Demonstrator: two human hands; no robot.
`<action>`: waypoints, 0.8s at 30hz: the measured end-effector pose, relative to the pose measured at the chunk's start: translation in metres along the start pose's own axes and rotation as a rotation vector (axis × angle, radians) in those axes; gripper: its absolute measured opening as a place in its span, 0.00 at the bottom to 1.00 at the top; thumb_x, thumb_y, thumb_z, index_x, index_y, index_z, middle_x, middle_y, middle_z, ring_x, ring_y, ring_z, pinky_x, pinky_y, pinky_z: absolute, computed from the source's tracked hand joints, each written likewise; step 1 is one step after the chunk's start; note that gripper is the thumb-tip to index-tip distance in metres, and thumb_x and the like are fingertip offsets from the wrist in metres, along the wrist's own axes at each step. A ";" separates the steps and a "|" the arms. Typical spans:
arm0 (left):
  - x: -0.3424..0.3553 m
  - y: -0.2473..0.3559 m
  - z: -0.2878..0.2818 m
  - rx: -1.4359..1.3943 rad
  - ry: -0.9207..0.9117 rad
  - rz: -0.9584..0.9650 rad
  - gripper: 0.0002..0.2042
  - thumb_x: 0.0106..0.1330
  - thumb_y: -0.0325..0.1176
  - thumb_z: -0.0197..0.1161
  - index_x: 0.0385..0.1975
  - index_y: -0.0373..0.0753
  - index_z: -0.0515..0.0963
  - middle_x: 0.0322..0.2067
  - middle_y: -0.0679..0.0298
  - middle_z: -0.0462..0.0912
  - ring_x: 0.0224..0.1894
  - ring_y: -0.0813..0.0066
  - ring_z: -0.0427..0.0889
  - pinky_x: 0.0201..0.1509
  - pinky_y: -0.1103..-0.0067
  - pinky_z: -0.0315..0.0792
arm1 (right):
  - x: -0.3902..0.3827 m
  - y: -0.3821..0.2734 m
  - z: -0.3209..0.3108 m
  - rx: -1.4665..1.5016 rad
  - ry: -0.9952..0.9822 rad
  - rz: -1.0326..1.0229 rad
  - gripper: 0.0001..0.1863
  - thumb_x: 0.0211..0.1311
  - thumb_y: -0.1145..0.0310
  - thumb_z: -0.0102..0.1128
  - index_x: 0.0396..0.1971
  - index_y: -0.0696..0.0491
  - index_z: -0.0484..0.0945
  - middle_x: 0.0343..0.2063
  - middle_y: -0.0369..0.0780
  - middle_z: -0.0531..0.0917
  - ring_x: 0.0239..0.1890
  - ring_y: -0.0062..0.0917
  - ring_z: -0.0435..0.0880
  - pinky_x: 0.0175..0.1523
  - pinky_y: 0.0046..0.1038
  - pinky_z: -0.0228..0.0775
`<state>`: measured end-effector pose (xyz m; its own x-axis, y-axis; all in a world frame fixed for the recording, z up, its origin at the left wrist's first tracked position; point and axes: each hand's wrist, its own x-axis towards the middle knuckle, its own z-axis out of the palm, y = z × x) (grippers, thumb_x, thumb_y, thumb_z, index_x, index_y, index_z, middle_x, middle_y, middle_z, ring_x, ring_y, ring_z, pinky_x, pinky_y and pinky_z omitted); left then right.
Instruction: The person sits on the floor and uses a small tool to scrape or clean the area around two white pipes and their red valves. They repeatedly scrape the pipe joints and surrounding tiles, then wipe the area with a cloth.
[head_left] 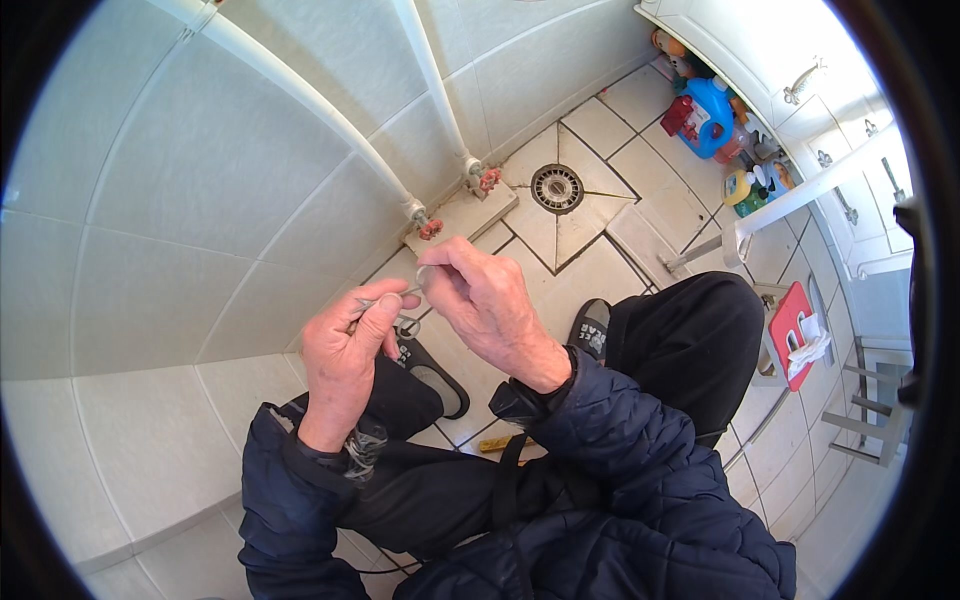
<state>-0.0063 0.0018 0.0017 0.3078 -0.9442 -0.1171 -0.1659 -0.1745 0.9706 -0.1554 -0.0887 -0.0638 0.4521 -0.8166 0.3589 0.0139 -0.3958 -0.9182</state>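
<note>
In front of my bent legs, both hands are close together, fingertips nearly meeting. My left hand (345,345) is closed around what looks like a small pair of metal scissors (409,327); a round loop shows below the fingers and a grey pointed part by the thumb. With thumb and forefinger, my right hand (490,305) pinches a small pale, ring-like piece (422,273), mostly covered by the fingers. Just beyond the hands, a red valve handle (430,229) sits at the foot of a white pipe (330,125).
A second red valve handle (489,179) ends another pipe beside the tiled wall. A round floor drain (557,189) lies ahead. Bottles, including a blue jug (708,118), stand under white cabinets at right. A red board (791,335) with a white cloth is nearer. Something yellow (500,443) lies between my legs.
</note>
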 end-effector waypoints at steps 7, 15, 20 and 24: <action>-0.001 -0.002 -0.001 0.086 -0.010 0.060 0.13 0.74 0.33 0.59 0.49 0.30 0.81 0.40 0.56 0.87 0.24 0.86 0.72 0.26 0.88 0.64 | 0.002 -0.008 0.001 0.417 -0.045 0.345 0.06 0.66 0.79 0.52 0.41 0.62 0.74 0.30 0.42 0.85 0.29 0.23 0.86 0.33 0.23 0.77; 0.002 0.000 -0.003 -0.117 0.120 0.012 0.13 0.75 0.35 0.58 0.48 0.31 0.80 0.37 0.57 0.87 0.22 0.86 0.72 0.23 0.88 0.60 | 0.004 -0.013 -0.006 0.656 -0.024 0.440 0.08 0.66 0.79 0.55 0.43 0.61 0.76 0.32 0.40 0.83 0.28 0.23 0.84 0.33 0.25 0.77; 0.003 0.004 -0.008 -0.145 0.122 -0.057 0.14 0.76 0.38 0.57 0.45 0.31 0.80 0.31 0.60 0.84 0.20 0.87 0.69 0.23 0.88 0.60 | 0.001 -0.006 0.002 0.050 -0.014 -0.105 0.10 0.59 0.81 0.62 0.40 0.57 0.79 0.26 0.40 0.81 0.24 0.23 0.80 0.30 0.26 0.73; 0.004 0.003 -0.012 -0.190 0.056 -0.094 0.14 0.76 0.39 0.57 0.43 0.32 0.80 0.29 0.62 0.82 0.18 0.87 0.67 0.22 0.88 0.58 | 0.001 -0.003 0.000 0.067 -0.095 -0.112 0.10 0.57 0.81 0.63 0.38 0.56 0.78 0.24 0.40 0.78 0.21 0.24 0.79 0.28 0.26 0.70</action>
<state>0.0052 0.0012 0.0071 0.3663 -0.9082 -0.2024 0.0443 -0.2003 0.9787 -0.1548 -0.0882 -0.0604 0.5268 -0.7240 0.4453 0.1269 -0.4511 -0.8834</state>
